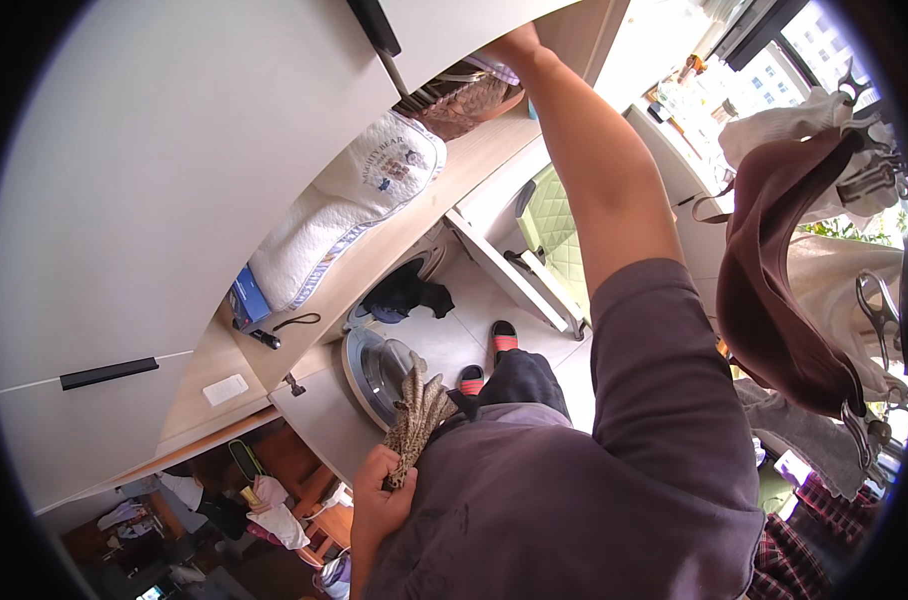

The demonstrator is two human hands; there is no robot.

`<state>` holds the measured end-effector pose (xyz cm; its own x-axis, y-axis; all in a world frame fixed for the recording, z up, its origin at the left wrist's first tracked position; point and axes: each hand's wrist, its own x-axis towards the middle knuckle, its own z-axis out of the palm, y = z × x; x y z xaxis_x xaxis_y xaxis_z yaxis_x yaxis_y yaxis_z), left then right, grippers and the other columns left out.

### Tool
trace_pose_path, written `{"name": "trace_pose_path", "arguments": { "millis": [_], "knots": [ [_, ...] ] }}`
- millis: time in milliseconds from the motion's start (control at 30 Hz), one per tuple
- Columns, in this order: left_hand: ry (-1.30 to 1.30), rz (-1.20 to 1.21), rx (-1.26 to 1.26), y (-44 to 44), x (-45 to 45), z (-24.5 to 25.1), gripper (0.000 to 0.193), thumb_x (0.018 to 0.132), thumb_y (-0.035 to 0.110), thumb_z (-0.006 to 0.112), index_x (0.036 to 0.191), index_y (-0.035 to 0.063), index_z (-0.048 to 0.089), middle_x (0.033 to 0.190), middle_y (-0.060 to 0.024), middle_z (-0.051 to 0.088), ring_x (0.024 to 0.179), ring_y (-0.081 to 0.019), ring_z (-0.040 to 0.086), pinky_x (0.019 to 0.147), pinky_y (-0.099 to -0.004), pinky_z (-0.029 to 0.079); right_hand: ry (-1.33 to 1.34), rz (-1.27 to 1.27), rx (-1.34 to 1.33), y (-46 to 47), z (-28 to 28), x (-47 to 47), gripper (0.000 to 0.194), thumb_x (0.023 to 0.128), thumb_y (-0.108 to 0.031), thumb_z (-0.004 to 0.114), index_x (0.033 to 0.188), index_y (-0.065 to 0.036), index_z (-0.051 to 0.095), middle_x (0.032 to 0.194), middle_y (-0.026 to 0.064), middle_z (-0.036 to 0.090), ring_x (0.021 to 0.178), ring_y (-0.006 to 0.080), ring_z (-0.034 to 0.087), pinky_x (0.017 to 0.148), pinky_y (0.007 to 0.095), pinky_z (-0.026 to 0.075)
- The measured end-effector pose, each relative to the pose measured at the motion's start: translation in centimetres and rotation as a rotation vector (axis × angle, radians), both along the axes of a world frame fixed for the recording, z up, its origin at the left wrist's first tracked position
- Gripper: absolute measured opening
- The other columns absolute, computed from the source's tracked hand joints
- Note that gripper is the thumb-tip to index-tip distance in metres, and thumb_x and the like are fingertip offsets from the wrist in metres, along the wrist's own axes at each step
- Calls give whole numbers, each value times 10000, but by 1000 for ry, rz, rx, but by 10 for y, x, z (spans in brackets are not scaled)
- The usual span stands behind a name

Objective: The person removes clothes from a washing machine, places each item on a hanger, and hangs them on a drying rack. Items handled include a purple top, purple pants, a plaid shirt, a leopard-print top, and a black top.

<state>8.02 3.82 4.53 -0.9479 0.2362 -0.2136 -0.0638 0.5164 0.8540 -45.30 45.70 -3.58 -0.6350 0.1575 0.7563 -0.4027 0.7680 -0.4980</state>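
Note:
In my left hand [385, 487] is a bunched tan, dark-speckled cloth [420, 420], gripped low in front of my body. My right arm reaches up to the shelf, and only the wrist and part of my right hand [515, 46] show; a white cabinet panel hides the fingers. Just below that hand is a brown woven basket [465, 105] with purple-and-white cloth at its top. A folded white towel [349, 202] with printed trim lies on the wooden shelf [465, 180]. Beneath the shelf, dark clothes [405, 292] hang out of the open front-loading washing machine, its round door [371, 379] swung out.
White cabinet doors [161, 172] fill the upper left. A blue box [250, 296] and a small black flashlight [266, 339] lie on the shelf. An open cabinet door [506, 270] and green quilted chair [555, 232] stand ahead. At right hangs a brown garment [761, 292] on metal clips.

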Motion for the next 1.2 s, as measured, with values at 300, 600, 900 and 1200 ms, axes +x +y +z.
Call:
{"name": "trace_pose_path", "arguments": {
  "millis": [300,600,900,1200],
  "knots": [
    [132,-335,-165,7,-21,6,120,820,-42,691,887,16,610,883,-124,587,781,-378,622,689,-421,510,-263,-415,59,6,0,143,393,966,-95,578,1358,-122,565,1211,85,713,1178,322,654,948,471,552],
    [308,-537,-270,-11,-32,6,137,821,-43,671,877,63,736,913,-105,589,799,-341,665,688,-446,540,-10,-567,90,-24,-104,371,330,996,-155,717,1302,-56,642,844,91,681,816,321,634,715,462,495],
    [518,-745,-398,-10,-69,30,147,778,-66,631,825,51,707,968,-102,575,867,-335,652,702,-462,514,-456,-422,-526,-127,-97,505,449,988,-147,743,1383,-14,575,862,108,716,710,332,698,645,485,512],
    [651,-979,-314,-20,-77,66,126,701,-79,661,745,38,678,934,-91,594,808,-302,651,675,-410,520,-106,184,-964,-210,7,550,317,1048,-162,724,1298,-1,614,977,80,736,746,82,568,638,251,469]
  ]
}}
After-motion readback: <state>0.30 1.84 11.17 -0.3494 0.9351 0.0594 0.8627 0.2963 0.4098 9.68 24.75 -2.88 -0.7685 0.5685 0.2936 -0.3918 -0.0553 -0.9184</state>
